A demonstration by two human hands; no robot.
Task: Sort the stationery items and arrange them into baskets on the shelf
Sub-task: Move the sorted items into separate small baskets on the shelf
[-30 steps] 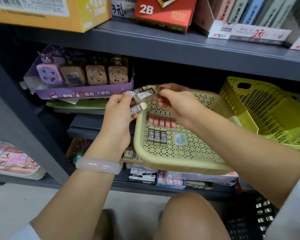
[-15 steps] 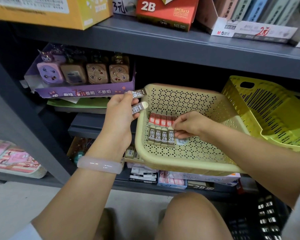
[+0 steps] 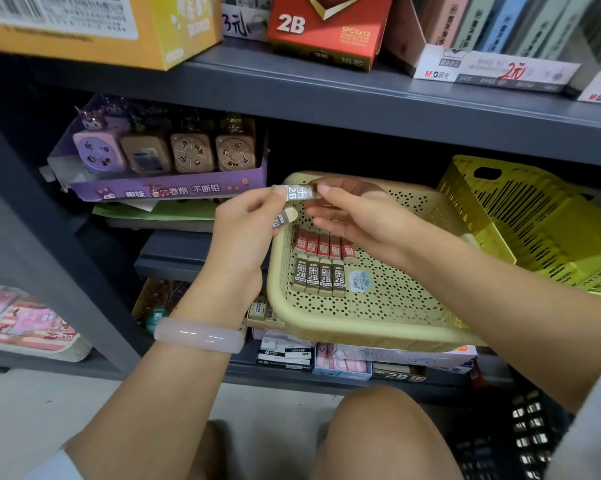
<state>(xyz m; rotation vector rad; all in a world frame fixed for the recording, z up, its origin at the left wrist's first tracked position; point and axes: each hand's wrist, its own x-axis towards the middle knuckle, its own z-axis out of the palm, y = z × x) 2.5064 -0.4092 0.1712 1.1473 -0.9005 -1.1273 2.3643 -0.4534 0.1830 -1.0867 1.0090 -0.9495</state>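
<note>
Head view: left hand [image 3: 247, 223] pinches one end of a 2B lead case [image 3: 297, 192] above the beige basket [image 3: 361, 327], with a second case [image 3: 285, 218] tucked in its fingers. Right hand [image 3: 358, 216] pinches the other end of the upper case. Inside the basket lie a red row [image 3: 323, 244] and a brown row [image 3: 320, 278] of cases, on the shelf [image 3: 327, 95].
</note>
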